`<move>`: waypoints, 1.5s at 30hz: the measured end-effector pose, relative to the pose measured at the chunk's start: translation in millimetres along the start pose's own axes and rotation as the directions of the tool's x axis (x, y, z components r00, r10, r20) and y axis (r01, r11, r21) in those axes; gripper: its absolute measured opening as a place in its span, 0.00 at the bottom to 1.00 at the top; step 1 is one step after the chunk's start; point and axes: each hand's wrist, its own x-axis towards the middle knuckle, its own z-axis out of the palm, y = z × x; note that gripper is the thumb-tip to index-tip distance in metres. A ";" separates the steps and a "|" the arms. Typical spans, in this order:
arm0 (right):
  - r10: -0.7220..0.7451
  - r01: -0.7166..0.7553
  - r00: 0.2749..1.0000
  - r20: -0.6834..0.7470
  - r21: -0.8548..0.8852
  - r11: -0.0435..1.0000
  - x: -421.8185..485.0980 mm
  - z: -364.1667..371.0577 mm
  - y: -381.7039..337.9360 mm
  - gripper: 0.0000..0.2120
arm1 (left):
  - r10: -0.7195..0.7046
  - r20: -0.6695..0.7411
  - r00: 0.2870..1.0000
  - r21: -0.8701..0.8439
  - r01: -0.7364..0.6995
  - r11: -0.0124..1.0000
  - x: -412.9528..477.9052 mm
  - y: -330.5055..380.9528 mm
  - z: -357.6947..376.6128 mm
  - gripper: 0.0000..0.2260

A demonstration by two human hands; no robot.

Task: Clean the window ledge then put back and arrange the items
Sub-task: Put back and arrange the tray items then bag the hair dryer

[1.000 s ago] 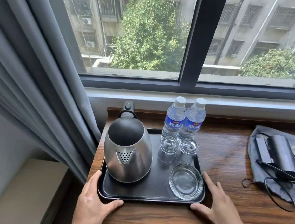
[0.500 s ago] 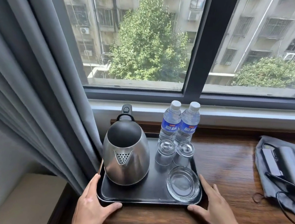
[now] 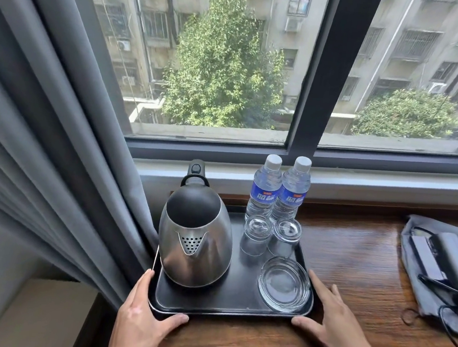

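Compared with a second ago the tray (image 3: 239, 294) sits closer to the window (image 3: 218, 61), its far edge now near the back rail of the ledge (image 3: 353, 256) and its left side just beside the curtain (image 3: 57, 158); the view has also tipped up, so more of the glass shows. Both hands keep their places at the near corners. The left hand (image 3: 137, 317) is spread wide around the near left corner, thumb along the front rim and fingers straight up the side. The right hand (image 3: 331, 323) lies flat and wide on the wood at the near right corner, thumb at the front rim and fingers against the right side. The tray is a black rectangle with rounded corners and a raised lip. On it stands a rounded kettle (image 3: 195, 242) of polished steel with a black lid and handle, its perforated spout facing the person. To its right stand two clear plastic bottles with blue labels and white caps, the left bottle (image 3: 264, 187) touching the right bottle (image 3: 291, 191), then two upturned tumblers (image 3: 255, 235) and a thick round glass dish (image 3: 284, 283). The ledge is dark, glossy wood with streaky grain. A grey cloth pouch (image 3: 418, 273) lies at the right.
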 end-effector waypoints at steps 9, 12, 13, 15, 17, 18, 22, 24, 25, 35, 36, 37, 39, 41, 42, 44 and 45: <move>0.015 -0.015 1.000 0.009 0.006 1.000 1.4 2.5 5.1 0.57 | -0.013 -0.018 1.000 -0.024 0.013 1.000 3.2 -0.8 2.2 0.53; 0.007 -0.007 1.000 0.002 0.001 1.000 1.1 2.8 4.8 0.55 | -0.024 -0.007 1.000 -0.043 0.024 0.999 4.0 0.1 0.9 0.53; 0.005 -0.005 1.000 0.002 0.001 1.000 1.2 3.0 4.2 0.54 | -0.027 -0.006 1.000 -0.046 0.027 0.999 3.8 0.6 0.1 0.54; 0.005 -0.005 1.000 0.001 -0.003 1.000 1.0 3.3 3.8 0.52 | -0.027 -0.005 1.000 -0.046 0.026 0.999 4.0 1.2 -1.3 0.54; -0.003 0.003 1.000 0.001 -0.003 1.000 0.0 2.3 3.0 0.52 | -0.031 0.000 1.000 -0.047 0.031 0.998 4.6 2.2 -1.9 0.55; -0.010 0.010 1.000 0.000 0.001 1.000 -0.3 1.9 2.2 0.53 | -0.035 0.005 0.999 -0.045 0.035 0.998 4.7 2.7 -2.1 0.55; -0.015 0.015 1.000 -0.005 -0.007 1.000 -0.6 3.1 2.2 0.51 | -0.034 0.013 0.999 -0.034 0.035 0.999 3.4 4.4 -3.2 0.56; -0.025 0.025 1.000 -0.001 -0.012 1.000 -0.6 3.5 4.9 0.51 | -0.028 0.012 1.000 -0.030 0.029 0.999 2.3 4.5 -3.3 0.55; -0.027 0.027 1.000 0.002 -0.016 1.000 0.0 3.7 7.1 0.51 | -0.025 0.015 1.000 -0.027 0.026 0.999 1.7 4.4 -3.2 0.55; -0.021 0.021 1.000 -0.001 -0.054 0.998 1.0 0.2 1.4 0.52 | -0.006 0.011 1.000 0.083 0.005 0.997 -0.2 0.4 -2.6 0.53; -0.036 0.036 0.999 -0.005 -0.065 0.997 0.2 -0.5 0.8 0.52 | -0.004 0.009 1.000 0.097 0.003 0.995 -1.0 2.1 -2.9 0.53; -0.047 0.046 0.999 -0.009 -0.071 0.996 -0.8 -1.7 -1.7 0.52 | -0.004 0.009 1.000 0.113 0.003 0.994 -1.8 3.9 -4.2 0.53; -0.071 0.070 0.997 -0.007 -0.089 0.994 -4.3 -5.7 -7.7 0.51 | 0.001 0.014 1.000 0.142 -0.003 0.990 -3.3 9.0 -6.7 0.52; -0.125 0.125 0.992 0.003 -0.115 0.985 -8.8 -11.4 -8.5 0.50 | -0.009 0.014 1.000 0.172 0.007 0.985 -9.3 16.3 -9.7 0.53; -0.158 0.158 0.987 0.004 -0.121 0.980 -10.8 -15.4 -5.4 0.49 | -0.016 -0.009 1.000 0.185 0.018 0.983 -14.5 20.4 -10.4 0.53; -0.207 0.207 0.978 0.018 -0.115 0.972 -15.1 -23.6 3.0 0.48 | -0.020 -0.090 0.996 0.205 0.038 0.978 -28.3 31.4 -10.9 0.51; -0.215 0.218 0.976 0.044 -0.100 0.971 -18.9 -32.1 12.4 0.48 | -0.019 -0.125 0.992 0.207 0.045 0.977 -38.2 40.2 -3.6 0.50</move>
